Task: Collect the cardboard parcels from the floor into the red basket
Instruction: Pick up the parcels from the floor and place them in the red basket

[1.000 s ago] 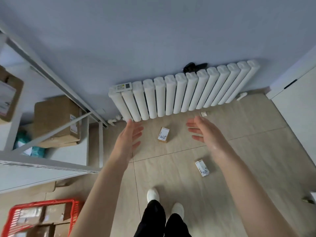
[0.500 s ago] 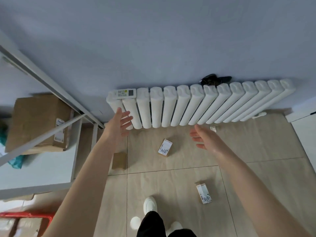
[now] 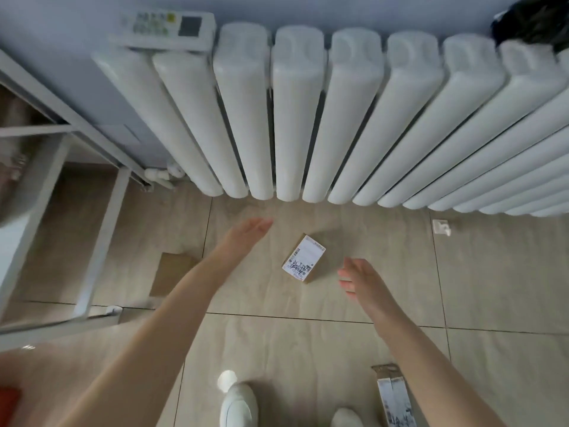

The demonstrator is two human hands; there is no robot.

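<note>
Small labelled parcel [image 3: 303, 258] lies flat on floor [image 3: 292, 349], near foot of radiator [image 3: 295, 118]. Left hand [image 3: 243, 234] and right hand [image 3: 358, 280] both spread, empty, either side of it, not touching. Second parcel [image 3: 394, 396] by right forearm; brown parcel [image 3: 172, 272] beside shelf leg [image 3: 98, 241]

The floor [image 3: 292, 349] is beige tile, matt, with a faint wood-like grain. Across the top of the frame, the radiator [image 3: 297, 118] looks like white painted metal, smooth with a soft sheen. The remote [image 3: 166, 27] on its upper-left end is white plastic. At left, the frame [image 3: 101, 241] is matt white metal. The parcel [image 3: 303, 259] at centre is brown cardboard under a white paper label [image 3: 304, 252], as is the second parcel [image 3: 394, 396] at lower right.
</note>
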